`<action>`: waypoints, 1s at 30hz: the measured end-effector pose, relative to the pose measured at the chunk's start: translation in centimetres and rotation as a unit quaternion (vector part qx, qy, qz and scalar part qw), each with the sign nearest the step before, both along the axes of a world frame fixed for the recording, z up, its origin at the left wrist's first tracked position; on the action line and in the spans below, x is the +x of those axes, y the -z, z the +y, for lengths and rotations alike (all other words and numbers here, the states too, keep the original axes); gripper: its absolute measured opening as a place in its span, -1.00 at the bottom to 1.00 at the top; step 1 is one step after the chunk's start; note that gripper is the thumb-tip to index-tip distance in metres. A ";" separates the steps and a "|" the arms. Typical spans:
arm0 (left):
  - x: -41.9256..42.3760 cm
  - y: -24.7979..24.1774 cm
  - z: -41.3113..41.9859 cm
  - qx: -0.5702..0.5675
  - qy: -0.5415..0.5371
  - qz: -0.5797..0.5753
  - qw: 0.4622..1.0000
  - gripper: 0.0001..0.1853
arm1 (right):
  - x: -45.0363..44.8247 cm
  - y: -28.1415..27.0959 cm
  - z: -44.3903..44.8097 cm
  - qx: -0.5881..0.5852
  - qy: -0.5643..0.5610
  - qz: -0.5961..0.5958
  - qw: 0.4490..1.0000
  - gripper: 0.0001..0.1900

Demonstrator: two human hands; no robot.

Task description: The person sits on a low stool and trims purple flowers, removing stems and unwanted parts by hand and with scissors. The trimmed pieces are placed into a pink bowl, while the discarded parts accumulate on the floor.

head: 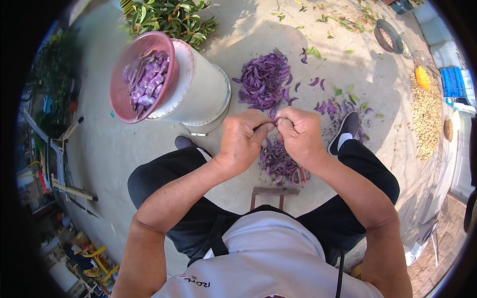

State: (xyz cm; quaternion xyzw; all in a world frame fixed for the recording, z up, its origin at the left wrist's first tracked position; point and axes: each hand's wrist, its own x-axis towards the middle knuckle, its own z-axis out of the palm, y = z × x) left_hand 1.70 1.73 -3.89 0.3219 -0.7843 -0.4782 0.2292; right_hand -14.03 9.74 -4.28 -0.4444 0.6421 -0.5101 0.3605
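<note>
My left hand (244, 139) and my right hand (301, 136) meet in front of me, thumbs and forefingers pinched together. A small purple bean pod (275, 123) is held between the fingertips, mostly hidden by them. Just beyond the hands, a heap of flat purple bean pods (262, 80) lies on the concrete ground. Below my hands is a second pile of purple pods and trimmings (277, 162), partly covered by my wrists. Red-handled scissors (301, 176) rest at its right edge.
A pink plastic basin (116, 82) holding plump purple pods (149, 80) sits tilted-looking on a white drum (203, 85). Scattered scraps (335, 110) lie by my right shoe (346, 126). Farther right are spread peanuts (426, 123), a yellow object (421, 77) and a dark bowl (387, 36).
</note>
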 end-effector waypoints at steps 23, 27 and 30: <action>6.0 -7.7 -9.1 0.345 -0.135 0.289 0.883 -0.60 | 1.9 10.0 7.9 0.229 -0.294 0.215 0.903 -0.84; 5.6 -7.5 -7.6 0.418 -0.076 0.299 0.854 -0.55 | 2.1 8.8 6.1 0.175 -0.327 0.289 0.883 -0.81; 5.4 -7.4 -7.1 0.457 -0.013 0.306 0.835 -0.60 | 2.0 6.9 4.8 0.139 -0.304 0.306 0.891 -0.81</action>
